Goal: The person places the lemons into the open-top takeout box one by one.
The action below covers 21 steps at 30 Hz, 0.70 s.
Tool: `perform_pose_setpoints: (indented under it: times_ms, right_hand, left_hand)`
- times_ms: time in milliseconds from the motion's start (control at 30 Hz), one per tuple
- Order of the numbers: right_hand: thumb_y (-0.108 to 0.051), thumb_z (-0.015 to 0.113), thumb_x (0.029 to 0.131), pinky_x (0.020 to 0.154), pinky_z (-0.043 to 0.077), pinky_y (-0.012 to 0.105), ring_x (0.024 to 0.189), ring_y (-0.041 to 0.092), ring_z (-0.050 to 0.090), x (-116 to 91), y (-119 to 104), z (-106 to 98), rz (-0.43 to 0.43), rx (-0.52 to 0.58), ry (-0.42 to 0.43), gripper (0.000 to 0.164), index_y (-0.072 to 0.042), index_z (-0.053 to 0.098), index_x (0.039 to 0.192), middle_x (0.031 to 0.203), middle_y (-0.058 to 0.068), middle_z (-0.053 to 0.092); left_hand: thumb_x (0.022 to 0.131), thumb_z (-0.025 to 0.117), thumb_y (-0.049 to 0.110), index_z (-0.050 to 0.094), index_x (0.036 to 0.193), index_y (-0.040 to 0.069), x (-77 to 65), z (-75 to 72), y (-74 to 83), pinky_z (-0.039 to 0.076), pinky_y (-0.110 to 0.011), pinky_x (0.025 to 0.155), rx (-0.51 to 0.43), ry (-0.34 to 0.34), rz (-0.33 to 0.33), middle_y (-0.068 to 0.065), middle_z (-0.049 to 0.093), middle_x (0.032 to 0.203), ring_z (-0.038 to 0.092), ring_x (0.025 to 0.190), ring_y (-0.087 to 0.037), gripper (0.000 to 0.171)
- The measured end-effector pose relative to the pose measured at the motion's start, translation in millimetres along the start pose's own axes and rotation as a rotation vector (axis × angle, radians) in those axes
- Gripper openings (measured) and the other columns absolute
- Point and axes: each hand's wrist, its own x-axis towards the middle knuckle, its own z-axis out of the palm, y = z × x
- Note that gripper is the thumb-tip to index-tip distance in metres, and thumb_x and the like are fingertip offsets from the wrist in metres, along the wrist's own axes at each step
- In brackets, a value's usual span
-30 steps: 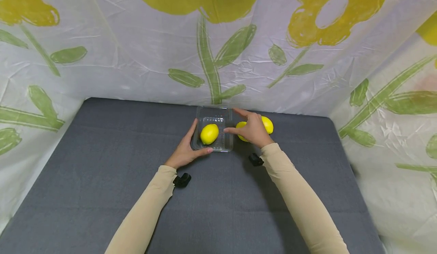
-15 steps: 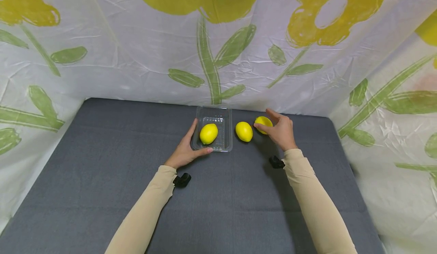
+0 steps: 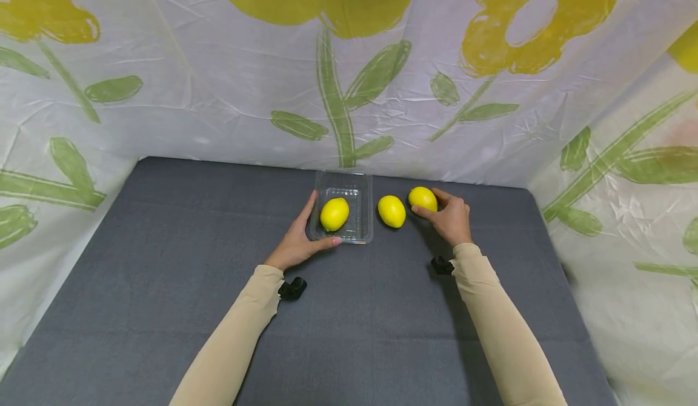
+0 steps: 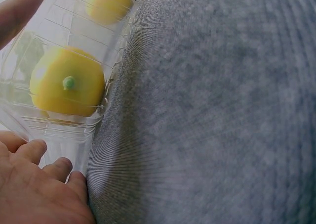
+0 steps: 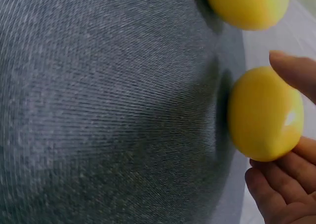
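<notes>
A clear plastic container sits toward the back of the table with one yellow lemon in it. My left hand holds the container at its near left corner, fingers along the left side and thumb at the front rim. In the left wrist view that lemon shows through the clear wall. To the right of the container, my right hand grips another lemon, thumb on one side and fingers on the other, as the right wrist view shows. Between container and right hand lies a third lemon.
A dark grey cloth covers the table. Behind and beside it hangs a white curtain printed with yellow flowers and green leaves. The container and lemons stand near the table's back edge.
My right hand has moved right from beside the container, past the middle lemon, and its fingers have closed round the far right lemon. My left hand stays at the container.
</notes>
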Motion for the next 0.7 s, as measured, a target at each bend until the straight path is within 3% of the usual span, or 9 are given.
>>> perform_pose_setpoints:
  times_ms: [167, 200, 400, 467, 500, 633, 700]
  right_hand:
    - [-0.026, 0.085, 0.086, 0.105, 0.044, 0.051, 0.116, 0.039, 0.062, 1, 1, 3, -0.003, -0.025, 0.023, 0.071, 0.003, 0.055, 0.143, 0.131, 0.023, 0.064]
    - [-0.026, 0.085, 0.086, 0.102, 0.047, 0.051, 0.115, 0.039, 0.063, 1, 1, 3, -0.004, -0.031, 0.026, 0.070, 0.003, 0.055, 0.143, 0.130, 0.023, 0.065]
    - [-0.024, 0.084, 0.087, 0.106, 0.042, 0.051, 0.116, 0.039, 0.063, 0, -7, 1, -0.040, -0.013, 0.068, 0.065, 0.002, 0.058, 0.140, 0.129, 0.023, 0.066]
    - [-0.024, 0.084, 0.086, 0.110, 0.036, 0.052, 0.117, 0.038, 0.063, -1, -15, 0, -0.066, 0.014, 0.085, 0.064, 0.001, 0.060, 0.140, 0.129, 0.022, 0.066]
    - [-0.023, 0.084, 0.086, 0.108, 0.040, 0.052, 0.118, 0.037, 0.063, -3, -20, -1, -0.079, 0.028, 0.088, 0.064, 0.001, 0.060, 0.140, 0.130, 0.022, 0.066]
    - [-0.022, 0.085, 0.085, 0.115, 0.024, 0.055, 0.119, 0.038, 0.062, -8, -47, 0, -0.147, 0.050, 0.055, 0.065, 0.001, 0.060, 0.140, 0.128, 0.022, 0.066]
    - [-0.021, 0.086, 0.084, 0.114, 0.030, 0.053, 0.119, 0.037, 0.063, -12, -60, 5, -0.177, 0.049, 0.021, 0.065, 0.001, 0.060, 0.139, 0.128, 0.022, 0.067]
  left_hand:
    - [0.083, 0.085, 0.042, -0.002, 0.165, 0.028, -0.6, 0.6, 2.3, 0.013, -0.058, 0.121, -0.003, -0.003, 0.013, 0.005, -0.001, 0.170, 0.003, 0.155, -0.025, 0.120]
    - [0.084, 0.084, 0.038, -0.002, 0.165, 0.025, -2.9, -0.4, 9.1, 0.012, -0.059, 0.121, -0.009, -0.008, 0.012, 0.002, -0.001, 0.170, 0.003, 0.155, -0.026, 0.119]
    - [0.085, 0.084, 0.028, -0.002, 0.165, 0.024, -2.8, -0.7, 10.3, 0.012, -0.059, 0.122, -0.011, -0.006, 0.014, 0.000, 0.000, 0.170, 0.003, 0.155, -0.028, 0.118]
    - [0.084, 0.085, 0.034, -0.002, 0.165, 0.028, -0.4, 0.4, 3.3, 0.013, -0.058, 0.122, -0.007, -0.002, 0.019, 0.003, 0.000, 0.170, 0.003, 0.155, -0.026, 0.119]
    - [0.084, 0.085, 0.035, -0.002, 0.165, 0.028, -0.4, 0.3, 3.6, 0.013, -0.058, 0.122, -0.008, -0.002, 0.019, 0.003, 0.000, 0.170, 0.003, 0.155, -0.026, 0.119]
    - [0.083, 0.085, 0.038, -0.001, 0.165, 0.029, -0.1, 0.2, 2.5, 0.012, -0.059, 0.121, -0.007, 0.001, 0.016, 0.004, 0.000, 0.170, 0.003, 0.155, -0.026, 0.119]
    - [0.083, 0.085, 0.038, -0.001, 0.165, 0.029, 0.1, 0.1, 2.4, 0.012, -0.058, 0.122, -0.008, 0.001, 0.014, 0.004, 0.000, 0.170, 0.003, 0.155, -0.025, 0.120]
